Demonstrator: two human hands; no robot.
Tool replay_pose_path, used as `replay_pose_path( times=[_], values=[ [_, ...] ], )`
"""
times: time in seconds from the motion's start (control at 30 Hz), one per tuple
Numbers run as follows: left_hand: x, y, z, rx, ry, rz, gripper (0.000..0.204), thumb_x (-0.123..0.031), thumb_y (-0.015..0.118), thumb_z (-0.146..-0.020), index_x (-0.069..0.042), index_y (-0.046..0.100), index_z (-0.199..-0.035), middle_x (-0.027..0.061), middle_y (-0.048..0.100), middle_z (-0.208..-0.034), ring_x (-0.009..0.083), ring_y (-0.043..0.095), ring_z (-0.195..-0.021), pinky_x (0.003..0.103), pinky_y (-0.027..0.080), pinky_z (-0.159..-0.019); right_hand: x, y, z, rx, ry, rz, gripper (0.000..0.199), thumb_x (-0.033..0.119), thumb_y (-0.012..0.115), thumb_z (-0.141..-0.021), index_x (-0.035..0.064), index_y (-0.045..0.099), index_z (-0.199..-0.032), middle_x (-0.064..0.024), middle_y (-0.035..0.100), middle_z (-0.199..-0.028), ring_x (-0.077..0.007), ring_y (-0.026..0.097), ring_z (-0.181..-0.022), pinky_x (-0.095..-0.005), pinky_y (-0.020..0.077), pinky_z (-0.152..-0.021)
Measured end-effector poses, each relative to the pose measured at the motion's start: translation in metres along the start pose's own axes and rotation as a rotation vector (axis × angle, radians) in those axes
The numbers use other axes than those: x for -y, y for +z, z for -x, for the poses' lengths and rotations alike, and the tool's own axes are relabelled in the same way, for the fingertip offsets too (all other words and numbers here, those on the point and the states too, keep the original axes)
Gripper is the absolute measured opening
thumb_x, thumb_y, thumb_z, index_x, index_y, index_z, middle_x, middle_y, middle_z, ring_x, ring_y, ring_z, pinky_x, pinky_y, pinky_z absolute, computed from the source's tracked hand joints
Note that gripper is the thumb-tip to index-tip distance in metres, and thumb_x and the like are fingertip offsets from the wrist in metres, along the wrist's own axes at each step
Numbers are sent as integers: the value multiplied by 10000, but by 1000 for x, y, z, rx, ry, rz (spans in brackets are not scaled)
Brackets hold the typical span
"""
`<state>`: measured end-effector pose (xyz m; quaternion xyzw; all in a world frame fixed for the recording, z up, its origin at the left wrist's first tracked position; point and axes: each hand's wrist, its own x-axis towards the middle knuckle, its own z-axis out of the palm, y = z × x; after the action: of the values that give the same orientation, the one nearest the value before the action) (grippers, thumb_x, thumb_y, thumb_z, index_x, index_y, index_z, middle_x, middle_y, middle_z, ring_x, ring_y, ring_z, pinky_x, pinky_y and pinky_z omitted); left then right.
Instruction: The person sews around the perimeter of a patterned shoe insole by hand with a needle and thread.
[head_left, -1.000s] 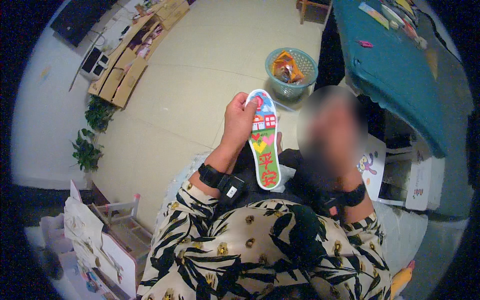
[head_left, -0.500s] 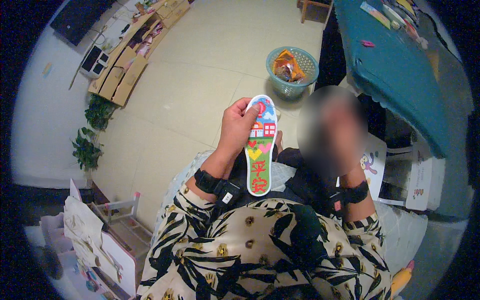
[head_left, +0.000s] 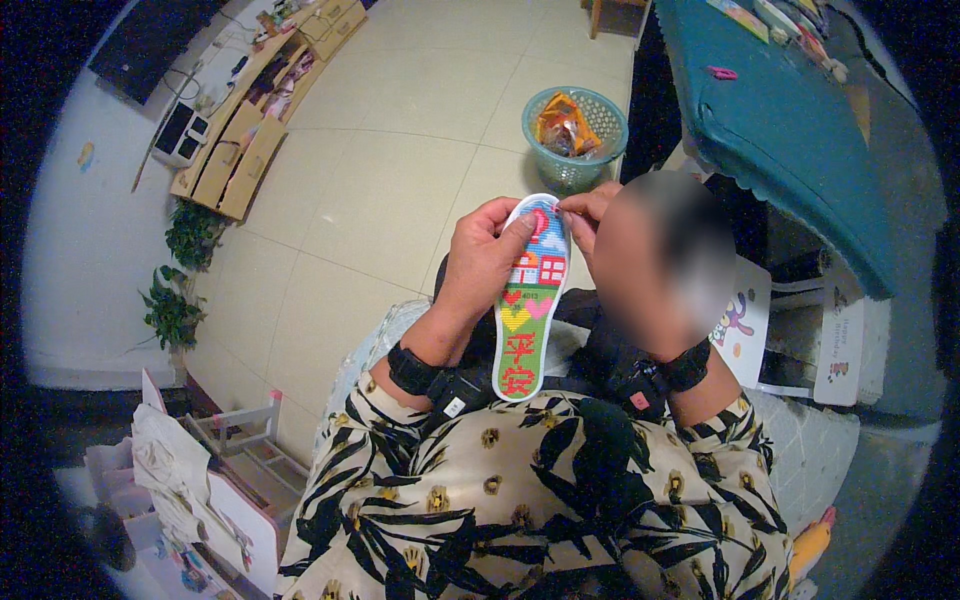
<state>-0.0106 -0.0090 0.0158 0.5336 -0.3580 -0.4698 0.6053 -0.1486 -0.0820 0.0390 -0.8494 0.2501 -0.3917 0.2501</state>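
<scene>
An embroidered insole point(head_left: 528, 325) with a white rim stands toe end away from me above my lap. Its stitched front shows a blue sky, a house with red windows, hearts and red characters on green. My left hand point(head_left: 476, 258) is closed on the insole's left edge, thumb across the front near the toe. At the upper right edge, the fingertips of my right hand point(head_left: 612, 250) are pinched together against the rim. A grey blur covers much of that hand, and anything between its fingertips is too small to make out.
Beyond the insole stands a green mesh basket point(head_left: 575, 140) with orange packaging inside. A teal-covered table point(head_left: 790, 160) bears a pink item point(head_left: 721, 73). Wooden drawers point(head_left: 240, 165) and leafy plants point(head_left: 172, 305) line the left wall. A white folding chair point(head_left: 745, 320) is at right.
My right hand has come in leftward from beside the insole, and its fingertips now meet the toe's edge. The insole has shifted slightly right in my left hand's hold.
</scene>
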Motion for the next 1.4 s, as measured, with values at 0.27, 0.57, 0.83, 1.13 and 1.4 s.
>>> replay_pose_path(
  times=[0.27, 0.57, 0.83, 1.13, 1.4],
  values=[
    [3, 2, -2, 40, 8, 27, 157, -121, 523, -818, 4, 543, -910, 33, 585, -770, 70, 544, -660, 200, 454, -580, -6, 1, 1, 6, 35, -20, 85, 45, 575, -706, 12, 581, -784, -124, 536, -724, -276, 536, -680, -342, 437, -598],
    [7, 3, -3, 24, 19, 35, 154, -108, 514, -826, 15, 549, -913, 43, 595, -751, 69, 557, -625, 194, 458, -548, -7, 0, 0, 16, 64, -24, 84, 75, 565, -720, 15, 584, -775, -122, 532, -712, -278, 534, -667, -346, 435, -587],
    [11, 2, -7, 37, -48, 118, 168, -117, 517, -826, 21, 541, -918, 56, 602, -752, 78, 571, -619, 197, 468, -551, -11, 1, 1, 27, 169, -91, 98, 102, 558, -726, 17, 592, -760, -126, 549, -715, -274, 548, -675, -340, 442, -599],
    [11, 4, -7, 40, -49, 143, 165, -115, 518, -828, 19, 536, -922, 63, 603, -747, 83, 575, -618, 198, 470, -547, -10, -2, 1, 42, 106, -34, 90, 91, 566, -718, 19, 590, -766, -125, 546, -721, -280, 546, -679, -345, 442, -604],
    [9, 6, -5, -74, 258, -467, 141, -123, 538, -791, -21, 588, -875, 87, 613, -739, 146, 587, -600, 245, 456, -538, -11, -4, 1, 61, 48, 42, 81, 87, 568, -712, 28, 589, -763, -126, 535, -723, -291, 538, -674, -359, 441, -600]
  ],
)
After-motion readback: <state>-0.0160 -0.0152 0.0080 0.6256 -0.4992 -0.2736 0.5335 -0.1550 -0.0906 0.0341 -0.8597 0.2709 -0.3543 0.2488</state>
